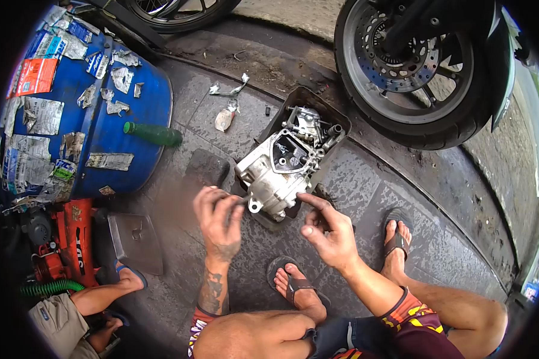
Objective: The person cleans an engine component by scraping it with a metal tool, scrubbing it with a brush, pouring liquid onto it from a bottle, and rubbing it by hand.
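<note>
A silver metal engine casing sits in a dark, open-topped container on the tiled floor, its upper opening showing dark inside. My left hand is at the casing's near left side, fingers curled and the thumb close to the index fingertip. Whatever lies between them is too small to make out. On the other side, my right hand has its index finger stretched to the lower right edge of the casing. The right thumb stands apart, the other fingers are bent, and nothing shows in that hand.
A blue drum covered in torn labels stands left, with a green bottle beside it. Motorcycle front wheel stands upper right. A dark block, crumpled wrapping and a grey metal pan lie around. Another person's leg is lower left.
</note>
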{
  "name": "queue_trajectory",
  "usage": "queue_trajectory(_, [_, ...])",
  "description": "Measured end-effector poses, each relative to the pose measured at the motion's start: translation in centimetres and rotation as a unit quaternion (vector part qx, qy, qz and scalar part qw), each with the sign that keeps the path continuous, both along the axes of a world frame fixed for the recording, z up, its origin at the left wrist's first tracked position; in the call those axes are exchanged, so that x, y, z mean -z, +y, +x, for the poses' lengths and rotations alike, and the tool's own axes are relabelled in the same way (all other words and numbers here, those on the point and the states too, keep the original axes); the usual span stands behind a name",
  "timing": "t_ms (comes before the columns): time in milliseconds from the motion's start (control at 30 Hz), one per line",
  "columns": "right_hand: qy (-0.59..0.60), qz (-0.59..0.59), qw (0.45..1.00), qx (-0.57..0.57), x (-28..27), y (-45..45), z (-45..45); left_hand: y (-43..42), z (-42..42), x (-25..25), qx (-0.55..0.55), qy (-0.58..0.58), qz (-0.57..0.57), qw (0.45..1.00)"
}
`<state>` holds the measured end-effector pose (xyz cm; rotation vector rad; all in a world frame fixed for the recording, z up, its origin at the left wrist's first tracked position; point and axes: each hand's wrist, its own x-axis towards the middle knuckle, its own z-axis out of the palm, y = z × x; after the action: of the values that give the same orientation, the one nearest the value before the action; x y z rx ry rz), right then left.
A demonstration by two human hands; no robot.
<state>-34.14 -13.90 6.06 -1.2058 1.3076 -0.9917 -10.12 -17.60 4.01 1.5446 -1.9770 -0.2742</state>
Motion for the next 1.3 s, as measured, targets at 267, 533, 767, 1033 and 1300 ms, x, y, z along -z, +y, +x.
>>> queue_trajectory(267, [-0.19,0.093,0.974,0.079,-1.8,-3.1,-0.4,-1.4,-5.4,-1.4,0.08,0.038,-0.022,0.996])
queue_trajectory(533, [0.085,-0.119,0.987,0.068,3.8,-9.0,1.4,-5.6,-6.4,3.4,-0.064,0.106,0.036,0.992])
queue_trajectory(767, [0.051,-0.061,0.995,-0.051,3.8,-11.1,-2.2,-5.8,-6.5,3.4,-0.074,0.027,0.021,0.997])
queue_trajectory(1033, [0.101,-0.166,0.98,-0.049,3.8,-11.1,-1.2,-5.6,-6.6,3.3,-0.101,0.031,0.038,0.994])
queue_trajectory(1300, [0.164,-0.172,0.971,-0.036,3.3,-10.4,-0.5,-5.7,-6.7,3.4,-0.098,0.035,0.035,0.994])
